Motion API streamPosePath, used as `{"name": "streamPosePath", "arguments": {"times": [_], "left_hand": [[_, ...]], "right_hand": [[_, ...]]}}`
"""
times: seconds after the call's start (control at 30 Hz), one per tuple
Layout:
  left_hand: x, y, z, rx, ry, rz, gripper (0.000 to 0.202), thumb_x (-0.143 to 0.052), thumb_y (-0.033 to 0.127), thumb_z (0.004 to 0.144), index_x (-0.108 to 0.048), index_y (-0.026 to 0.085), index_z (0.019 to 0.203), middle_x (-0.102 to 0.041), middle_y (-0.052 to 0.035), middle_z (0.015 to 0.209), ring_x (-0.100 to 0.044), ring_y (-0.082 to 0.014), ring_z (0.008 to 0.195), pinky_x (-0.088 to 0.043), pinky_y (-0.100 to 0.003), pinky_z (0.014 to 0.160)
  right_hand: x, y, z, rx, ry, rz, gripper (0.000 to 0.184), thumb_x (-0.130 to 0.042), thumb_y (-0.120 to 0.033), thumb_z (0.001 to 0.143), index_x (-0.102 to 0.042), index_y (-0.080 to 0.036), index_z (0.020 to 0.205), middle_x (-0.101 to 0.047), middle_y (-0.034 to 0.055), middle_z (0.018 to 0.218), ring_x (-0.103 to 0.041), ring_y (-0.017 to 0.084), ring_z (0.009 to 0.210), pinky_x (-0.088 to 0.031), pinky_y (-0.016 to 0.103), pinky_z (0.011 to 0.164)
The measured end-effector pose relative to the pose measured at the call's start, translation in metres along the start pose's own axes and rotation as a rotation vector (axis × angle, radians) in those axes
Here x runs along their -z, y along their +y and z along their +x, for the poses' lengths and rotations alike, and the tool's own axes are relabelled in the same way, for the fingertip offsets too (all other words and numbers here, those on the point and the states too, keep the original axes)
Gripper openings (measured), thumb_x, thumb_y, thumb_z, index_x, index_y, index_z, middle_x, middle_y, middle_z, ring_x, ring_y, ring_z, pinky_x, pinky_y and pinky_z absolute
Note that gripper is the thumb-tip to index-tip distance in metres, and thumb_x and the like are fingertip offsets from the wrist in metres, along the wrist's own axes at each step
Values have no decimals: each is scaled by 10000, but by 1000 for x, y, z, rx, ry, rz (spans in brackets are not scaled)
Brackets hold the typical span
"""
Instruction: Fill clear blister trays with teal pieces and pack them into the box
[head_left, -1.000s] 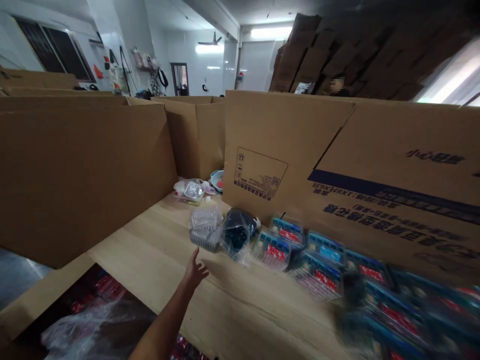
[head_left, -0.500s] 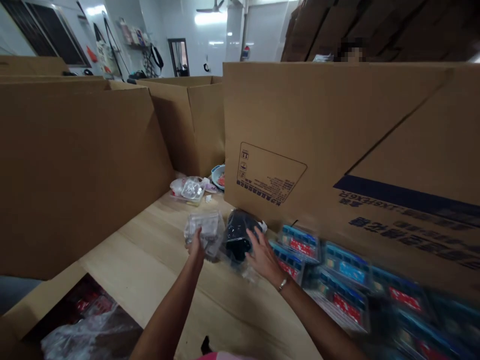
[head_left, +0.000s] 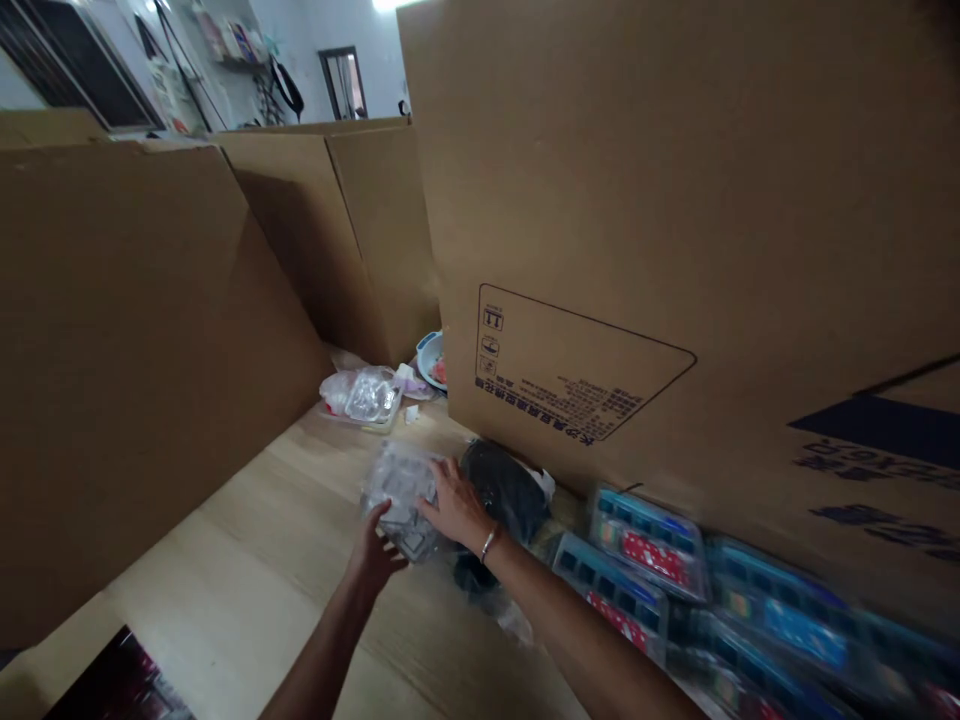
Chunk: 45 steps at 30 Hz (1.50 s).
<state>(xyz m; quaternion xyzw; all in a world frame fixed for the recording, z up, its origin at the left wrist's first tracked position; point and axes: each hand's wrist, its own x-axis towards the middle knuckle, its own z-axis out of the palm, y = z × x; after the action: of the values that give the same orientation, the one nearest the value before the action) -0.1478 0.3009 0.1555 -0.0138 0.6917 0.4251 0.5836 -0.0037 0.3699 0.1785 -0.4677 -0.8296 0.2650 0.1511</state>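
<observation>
A clear plastic bag of transparent pieces (head_left: 399, 485) lies on the wooden table. My left hand (head_left: 375, 550) has its near edge, thumb on top and fingers low at the side. My right hand (head_left: 459, 505), with a bracelet at the wrist, grips the bag's right side; some fingertips are hard to make out. Just right of it sits a black bundle in clear plastic (head_left: 511, 490), partly covered by my right hand and forearm. Blister-like packs with blue tops and red dotted parts (head_left: 651, 545) lie farther right.
A large printed carton (head_left: 600, 230) rises behind the packs, and another carton (head_left: 135, 380) stands on the left. At the back lie a clear plastic bundle (head_left: 364, 392) and a blue-rimmed basin (head_left: 429, 350). An opening with dark red contents (head_left: 124, 685) shows bottom left.
My right hand has left the black bundle and moved left onto the clear bag. My left hand has shifted to the bag's near edge. The view has turned right and down.
</observation>
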Motion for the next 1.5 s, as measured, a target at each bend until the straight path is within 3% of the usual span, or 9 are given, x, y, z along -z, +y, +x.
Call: {"name": "streamPosePath", "arguments": {"times": [0.3, 0.43, 0.57, 0.67, 0.77, 0.9, 1.1, 1.3, 1.5], "left_hand": [[-31, 82, 47, 56, -156, 296, 295, -588, 428, 718, -573, 163, 847, -571, -33, 694, -557, -204, 596, -442, -298, 530], [-32, 70, 57, 19, -142, 330, 224, -618, 339, 675, -568, 172, 817, -561, -16, 694, -523, -173, 591, -425, -285, 577], [-31, 59, 57, -28, -114, 301, 222, -588, 350, 687, -572, 188, 837, -567, -22, 752, -525, -175, 654, -442, -314, 670], [-25, 52, 50, -86, -73, 242, 318, -529, 437, 740, -575, 235, 982, -596, -58, 966, -571, -215, 828, -450, -375, 779], [-14, 30, 38, -140, -6, 171, 453, -438, 523, 798, -497, 307, 1192, -522, -76, 1246, -541, -245, 1087, -427, -400, 875], [4, -34, 16, -113, 67, 89, 519, -307, 519, 861, -358, 301, 1330, -402, -67, 1418, -441, -230, 1269, -413, -355, 916], [7, -111, -12, 207, -154, 6, 419, -372, 512, 865, -530, 214, 1115, -661, -126, 942, -658, -297, 882, -490, -402, 732], [-32, -92, -11, 288, -477, -287, 444, -400, 548, 889, -589, 157, 984, -696, -127, 856, -685, -235, 725, -529, -338, 661], [-71, -50, -20, 26, -498, -288, 375, -391, 512, 905, -556, 188, 814, -676, -90, 775, -684, -225, 773, -523, -333, 718]], "right_hand": [[41, 18, -13, -141, 5, -70, 839, -668, -448, 768, -300, -161, 1466, -351, 202, 1467, -321, 351, 1361, -288, 480, 1089], [28, 29, -80, -250, -173, -128, 1064, -801, -290, 597, -251, -191, 1502, -114, 204, 1581, -280, 432, 1384, -322, 518, 1069], [12, 50, -117, -375, -122, -22, 623, -506, -123, 830, -396, -144, 1443, -384, 206, 1482, -602, 281, 1148, -470, 371, 942], [12, 61, -111, -405, 62, 325, 412, -417, -200, 889, -608, -116, 1244, -690, 167, 1120, -667, 261, 1014, -495, 381, 899], [12, 62, -88, -476, 192, 700, 386, -459, -374, 870, -687, -123, 1056, -731, 107, 827, -706, 247, 761, -550, 364, 699], [6, 52, -59, -481, 286, 854, 460, -424, -476, 870, -654, -139, 1083, -722, 91, 935, -705, 202, 770, -556, 301, 637], [-4, 36, -68, -478, 288, 908, 448, -593, -330, 757, -597, -157, 1171, -674, 113, 1122, -682, 175, 806, -557, 314, 714], [-9, 36, -144, -395, 270, 740, 716, -558, -270, 776, -311, -202, 1445, -510, 149, 1366, -639, 154, 939, -524, 313, 817], [-36, 71, -257, -564, -102, 516, 437, -503, -183, 724, -609, -183, 1148, -691, 80, 1023, -652, 202, 900, -499, 326, 829]]}}
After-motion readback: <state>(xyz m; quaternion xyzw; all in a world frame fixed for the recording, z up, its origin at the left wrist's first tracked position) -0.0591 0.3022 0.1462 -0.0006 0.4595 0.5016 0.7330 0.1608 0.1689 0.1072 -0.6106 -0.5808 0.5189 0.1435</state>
